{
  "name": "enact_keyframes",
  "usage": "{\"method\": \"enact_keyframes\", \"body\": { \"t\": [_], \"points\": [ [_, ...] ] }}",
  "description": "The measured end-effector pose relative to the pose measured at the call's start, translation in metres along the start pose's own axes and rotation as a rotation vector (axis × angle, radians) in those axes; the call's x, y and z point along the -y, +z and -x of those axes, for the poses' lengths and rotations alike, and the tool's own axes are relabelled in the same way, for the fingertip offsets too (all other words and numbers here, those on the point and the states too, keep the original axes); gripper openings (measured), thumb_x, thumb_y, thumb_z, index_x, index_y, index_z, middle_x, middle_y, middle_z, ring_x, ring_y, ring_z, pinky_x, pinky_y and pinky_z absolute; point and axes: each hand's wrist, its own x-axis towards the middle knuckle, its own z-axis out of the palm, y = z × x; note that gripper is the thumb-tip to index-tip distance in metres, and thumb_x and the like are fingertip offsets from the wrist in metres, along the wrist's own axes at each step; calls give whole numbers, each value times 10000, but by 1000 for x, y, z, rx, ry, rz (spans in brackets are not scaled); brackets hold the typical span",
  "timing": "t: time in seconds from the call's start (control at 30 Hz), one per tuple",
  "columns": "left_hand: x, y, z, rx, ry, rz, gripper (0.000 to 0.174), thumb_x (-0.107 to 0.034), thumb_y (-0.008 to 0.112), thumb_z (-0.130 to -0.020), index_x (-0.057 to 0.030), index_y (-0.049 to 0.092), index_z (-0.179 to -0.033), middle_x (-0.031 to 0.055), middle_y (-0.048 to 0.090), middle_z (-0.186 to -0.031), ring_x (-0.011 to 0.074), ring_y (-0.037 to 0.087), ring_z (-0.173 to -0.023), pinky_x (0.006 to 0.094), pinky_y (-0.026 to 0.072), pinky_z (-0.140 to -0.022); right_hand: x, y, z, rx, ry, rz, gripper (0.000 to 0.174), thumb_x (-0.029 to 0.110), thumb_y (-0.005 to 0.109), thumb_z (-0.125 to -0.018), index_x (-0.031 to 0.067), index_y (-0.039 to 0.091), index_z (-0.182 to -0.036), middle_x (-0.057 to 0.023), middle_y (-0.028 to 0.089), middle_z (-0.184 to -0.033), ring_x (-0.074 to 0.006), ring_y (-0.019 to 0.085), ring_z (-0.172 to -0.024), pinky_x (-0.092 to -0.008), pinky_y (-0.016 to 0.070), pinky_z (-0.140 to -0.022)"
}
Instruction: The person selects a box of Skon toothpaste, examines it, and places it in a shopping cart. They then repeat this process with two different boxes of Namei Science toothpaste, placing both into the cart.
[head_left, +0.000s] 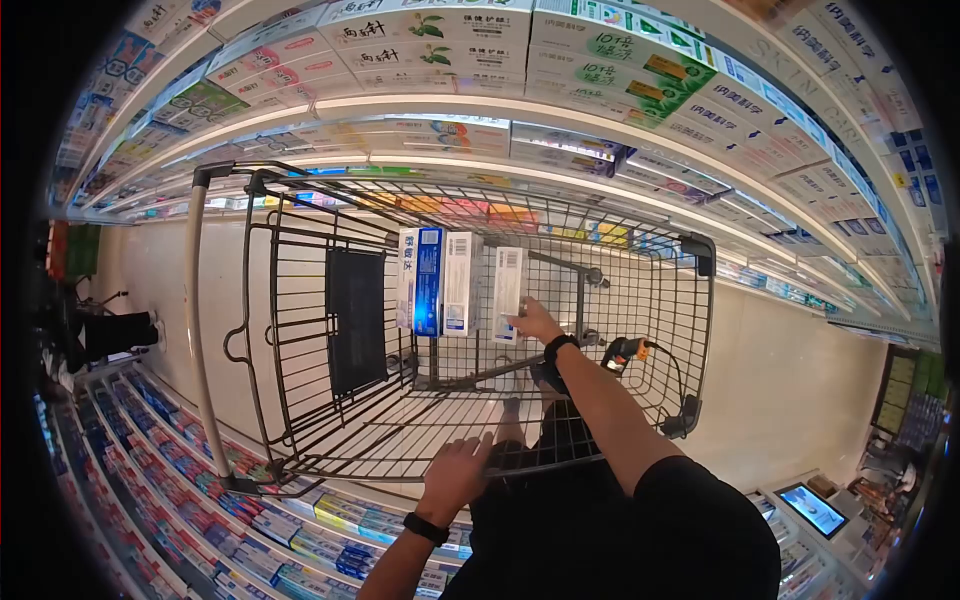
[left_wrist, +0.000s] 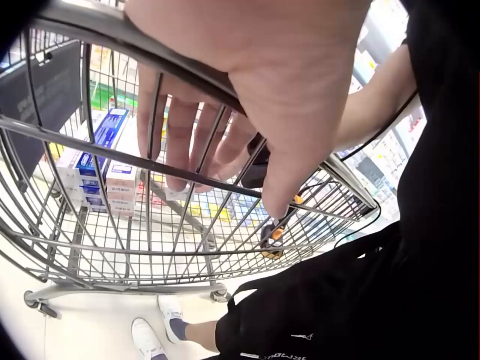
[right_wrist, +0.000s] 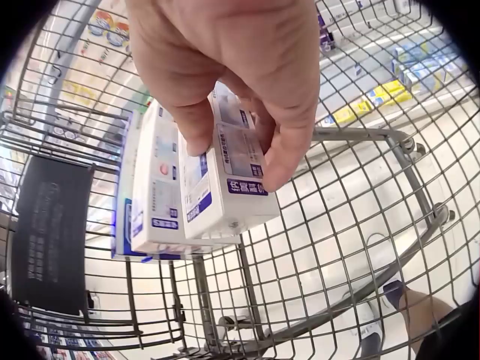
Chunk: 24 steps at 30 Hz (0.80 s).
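Observation:
My right hand (head_left: 537,322) pinches a slim white toothpaste box (head_left: 507,280) with purple lettering, thumb on one side and fingers on the other, inside the wire shopping cart (head_left: 697,255). Just left of it in the head view lie a white box (head_left: 460,280) and a blue-and-white toothpaste box (head_left: 428,275). In the right wrist view the held box (right_wrist: 244,195) is close beside the white one (right_wrist: 159,176). My left hand (head_left: 455,475) rests over the cart's near side rail (left_wrist: 172,64), its fingers (left_wrist: 178,142) hanging inside the wires and the thumb outside.
A black-and-orange device (head_left: 625,352) with a cable sits at the cart's right end. A dark panel (head_left: 357,320) hangs near the handle (head_left: 207,330). Shelves of boxed goods (head_left: 430,45) line the far side, more shelves (head_left: 180,450) the near side. A screen (head_left: 812,510) glows at lower right.

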Motion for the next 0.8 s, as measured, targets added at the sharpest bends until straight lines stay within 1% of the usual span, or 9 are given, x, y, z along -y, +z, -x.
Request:
{"method": "enact_keyframes", "body": {
  "t": [0.03, 0.1, 0.17, 0.2, 0.3, 0.4, 0.6, 0.7, 0.8],
  "points": [
    [-2, -3, -1, 35, -12, -3, 530, -244, 688, -789, -32, 510, -1241, 124, 632, -957, 290, 617, -906, 402, 493, -804, -5, 4, -8, 3, 25, 18, 648, 126, 712, -803, -71, 391, -1331, -213, 636, -1091, -249, 671, -858, -333, 550, -624],
    [-3, -5, -3, 56, -36, 18, 504, -249, 675, -804, -28, 515, -1228, 122, 631, -957, 286, 619, -887, 398, 503, -771, -46, 17, -49, -24, -33, 25, 615, 110, 703, -809, -52, 409, -1325, -204, 646, -1075, -245, 671, -856, -341, 553, -678],
    [-1, -1, -3, 78, -42, 8, 492, -250, 674, -804, -24, 521, -1213, 118, 631, -945, 281, 621, -872, 394, 507, -751, -31, 20, -51, -41, 10, 33, 596, 104, 695, -815, -43, 418, -1321, -202, 650, -1062, -244, 669, -861, -347, 552, -708],
    [0, 0, -4, 85, -45, 3, 486, -250, 673, -804, -22, 523, -1206, 117, 631, -938, 278, 622, -865, 392, 509, -741, -2, 18, -36, -34, 59, 52, 590, 87, 679, -820, -38, 410, -1329, -213, 646, -1085, -273, 664, -918, -364, 539, -780],
    [-1, -3, -6, 86, -47, 9, 461, -238, 671, -805, -17, 531, -1185, 110, 629, -912, 272, 623, -839, 383, 509, -729, -13, 23, -51, -75, -75, 137, 600, 82, 671, -817, -36, 398, -1338, -231, 639, -1104, -299, 653, -978, -372, 526, -821],
    [-1, -1, -6, 106, -71, 17, 429, -254, 682, -793, -32, 562, -1140, 119, 645, -912, 281, 629, -835, 388, 503, -742, -7, 24, -51, -104, -30, 214, 627, 84, 669, -811, -32, 379, -1355, -243, 636, -1108, -323, 640, -1018, -384, 512, -855],
    [-2, -1, -8, 121, -61, -4, 377, -247, 658, -813, -35, 559, -1107, 115, 636, -916, 280, 629, -820, 388, 505, -740, -16, 30, -61, -131, -21, 104, 627, 124, 674, -794, -20, 416, -1347, -227, 662, -980, -306, 661, -901, -386, 527, -784],
    [-2, 0, -7, 92, -42, -10, 382, -254, 657, -813, -36, 559, -1112, 118, 636, -910, 281, 630, -822, 386, 505, -741, -4, 39, -61, -262, 15, 348, 504, 162, 653, -784, -34, 517, -1227, -237, 662, -985, -356, 652, -922, -432, 524, -802],
    [0, 6, -4, 68, -21, -30, 396, -249, 660, -810, -29, 544, -1117, 107, 610, -885, 276, 617, -817, 390, 499, -711, -3, 43, -61, -340, 106, 385, 385, 190, 627, -780, -32, 578, -1091, -240, 655, -1007, -394, 630, -949, -468, 512, -829]
  ]
}}
